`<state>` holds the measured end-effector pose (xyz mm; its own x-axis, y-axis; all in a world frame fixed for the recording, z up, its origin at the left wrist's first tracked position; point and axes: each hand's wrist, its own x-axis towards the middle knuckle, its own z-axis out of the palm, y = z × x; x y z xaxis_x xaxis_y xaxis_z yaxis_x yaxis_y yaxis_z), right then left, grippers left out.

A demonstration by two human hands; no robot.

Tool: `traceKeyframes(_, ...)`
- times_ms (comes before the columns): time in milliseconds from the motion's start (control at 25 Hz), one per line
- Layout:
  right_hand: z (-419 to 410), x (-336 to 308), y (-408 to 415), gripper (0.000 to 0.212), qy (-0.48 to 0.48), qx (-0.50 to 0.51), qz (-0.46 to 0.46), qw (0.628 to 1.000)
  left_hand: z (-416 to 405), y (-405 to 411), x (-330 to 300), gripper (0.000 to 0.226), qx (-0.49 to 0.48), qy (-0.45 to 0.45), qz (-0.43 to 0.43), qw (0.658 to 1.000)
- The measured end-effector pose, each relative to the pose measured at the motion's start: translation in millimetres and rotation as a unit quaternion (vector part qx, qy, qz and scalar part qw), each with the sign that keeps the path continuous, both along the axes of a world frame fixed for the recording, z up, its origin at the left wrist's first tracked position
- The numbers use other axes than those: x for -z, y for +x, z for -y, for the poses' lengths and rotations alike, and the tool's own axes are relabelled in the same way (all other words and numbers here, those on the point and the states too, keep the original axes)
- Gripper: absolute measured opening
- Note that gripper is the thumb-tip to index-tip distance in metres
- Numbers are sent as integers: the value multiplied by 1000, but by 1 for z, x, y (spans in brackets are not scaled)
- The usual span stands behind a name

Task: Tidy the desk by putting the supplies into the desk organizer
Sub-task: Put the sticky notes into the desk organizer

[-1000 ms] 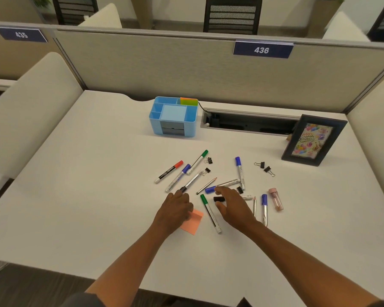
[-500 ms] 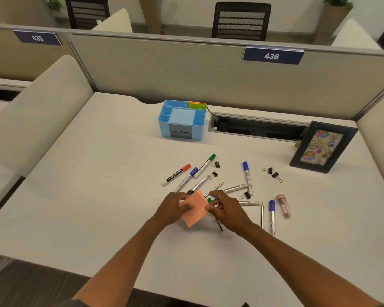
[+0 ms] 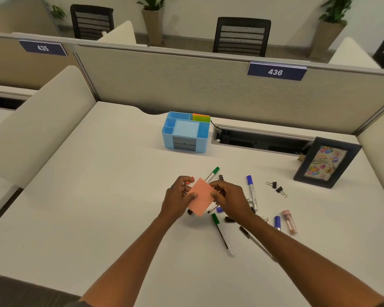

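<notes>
- The desk organizer (image 3: 185, 132) serves as the landmark: a blue box standing at the back of the white desk (image 3: 87, 207), close to the partition.
- The task's thing of the moment is the orange sticky-note pad (image 3: 200, 196), held above the desk well in front of the organizer, on the person's side, and almost straight in line with it.
- The left hand (image 3: 177, 198) grips the pad's left edge, thumb curled over the top face and fingers under it.
- The right hand (image 3: 227, 199) pinches the pad's right edge, thumb on top and fingers curled beneath.
- The pad is tilted and turned, so that one corner points away toward the organizer and the opposite corner points back at the person.
- Green and orange pads (image 3: 201, 118) already stand in the organizer's back right compartment; judging by that, the held pad likely belongs there.
- The coming move would then be a forward reach, slightly to the right, over the organizer's front wall; the right hand lies nearer that compartment.
- The pad would probably need turning square to the compartment before it drops in.
- In front of the organizer and mostly to its right, under and beside the hands, lie scattered markers, among them a green-capped marker (image 3: 221, 233) and a blue-capped marker (image 3: 251, 191), still to be sorted.
- Two binder clips (image 3: 277, 187) lie further right of the organizer, toward the picture frame (image 3: 327, 162).
</notes>
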<state>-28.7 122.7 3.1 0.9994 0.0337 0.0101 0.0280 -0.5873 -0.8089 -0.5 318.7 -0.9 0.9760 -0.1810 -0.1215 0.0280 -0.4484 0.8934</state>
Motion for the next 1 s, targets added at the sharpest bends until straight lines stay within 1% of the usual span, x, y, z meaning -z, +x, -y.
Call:
traceKeyframes(40, 1, -3, 10, 20, -5, 5, 0, 1000, 2, 8, -4, 35, -1, 6, 6, 1000)
traceKeyframes(160, 5, -16, 42, 17, -38, 36, 15, 999, 7, 39, -13, 24, -4, 27, 32, 999)
traceKeyframes(240, 7, -27, 66, 13, -59, 48, 39, 996, 9, 63, -18, 20, -5, 55, 58, 997)
traceKeyframes(360, 16, -42, 111, 9, -76, 72, 104, 989, 8, 106, -21, 33, 23, 142, 95, 985)
traceKeyframes(480, 29, -59, 163, 9, -111, 90, 159, 977, 6, 149, -26, 51, 57, 230, 98, 967)
traceKeyframes(560, 37, -72, 199, 11, -133, 103, 177, 970, 6, 175, -26, 64, 89, 266, 103, 954)
traceKeyframes(680, 46, -83, 246, 7, -178, 99, 184, 962, 7, 202, -17, 80, 133, 332, 124, 926)
traceKeyframes(800, 47, -82, 283, 6, -195, 93, 184, 959, 6, 220, 0, 84, 172, 364, 147, 903)
traceKeyframes(1000, 43, -65, 322, 7, -208, 74, 183, 958, 5, 230, 23, 80, 193, 387, 170, 885)
